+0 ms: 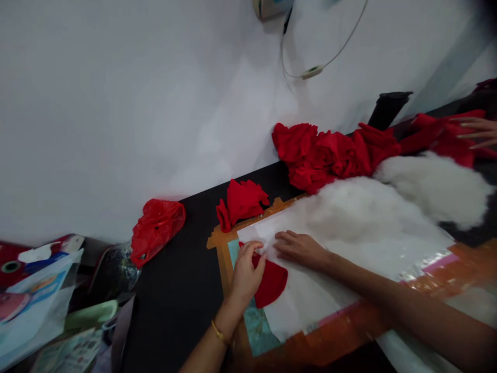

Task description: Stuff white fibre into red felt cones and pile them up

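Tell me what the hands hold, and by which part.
The left hand appears to hold the red cloth piece near its narrow upper end; whether the right hand holds anything cannot be told.

No text, label, number or sign can be read.

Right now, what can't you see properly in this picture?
All in the head view:
- Part of the red cloth piece: covered by the left hand.
- Whatever may be under the right hand: its own fingers hide it.
- The other person's hand: cut off by the right edge.
- The boxy thing on the wall: cut off by the top edge.
- The printed paper at lower left: too small and blurred to read.
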A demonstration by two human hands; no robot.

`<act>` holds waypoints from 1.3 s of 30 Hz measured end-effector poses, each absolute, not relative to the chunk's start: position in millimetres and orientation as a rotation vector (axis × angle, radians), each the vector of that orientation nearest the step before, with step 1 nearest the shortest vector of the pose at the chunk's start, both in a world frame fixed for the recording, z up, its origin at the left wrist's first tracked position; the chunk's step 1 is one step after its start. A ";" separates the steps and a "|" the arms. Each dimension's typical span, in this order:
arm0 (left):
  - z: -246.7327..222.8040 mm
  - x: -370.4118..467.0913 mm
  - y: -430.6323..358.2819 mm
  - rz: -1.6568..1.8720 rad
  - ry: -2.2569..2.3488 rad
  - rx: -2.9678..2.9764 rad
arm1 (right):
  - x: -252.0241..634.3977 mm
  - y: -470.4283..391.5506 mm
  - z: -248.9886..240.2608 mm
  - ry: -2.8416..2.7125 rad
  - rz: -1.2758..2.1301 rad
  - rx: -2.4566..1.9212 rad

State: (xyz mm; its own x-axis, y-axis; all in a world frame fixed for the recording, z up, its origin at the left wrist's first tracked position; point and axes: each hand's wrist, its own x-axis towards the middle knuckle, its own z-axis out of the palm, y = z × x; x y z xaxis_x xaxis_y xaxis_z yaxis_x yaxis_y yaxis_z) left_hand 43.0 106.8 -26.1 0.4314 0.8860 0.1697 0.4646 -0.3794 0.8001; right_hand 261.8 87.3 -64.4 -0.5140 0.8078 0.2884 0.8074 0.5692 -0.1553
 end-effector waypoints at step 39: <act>27.5 76.5 52.3 0.626 0.866 2.479 | 195.6 20.9 -47.7 -1.129 1.058 -1.227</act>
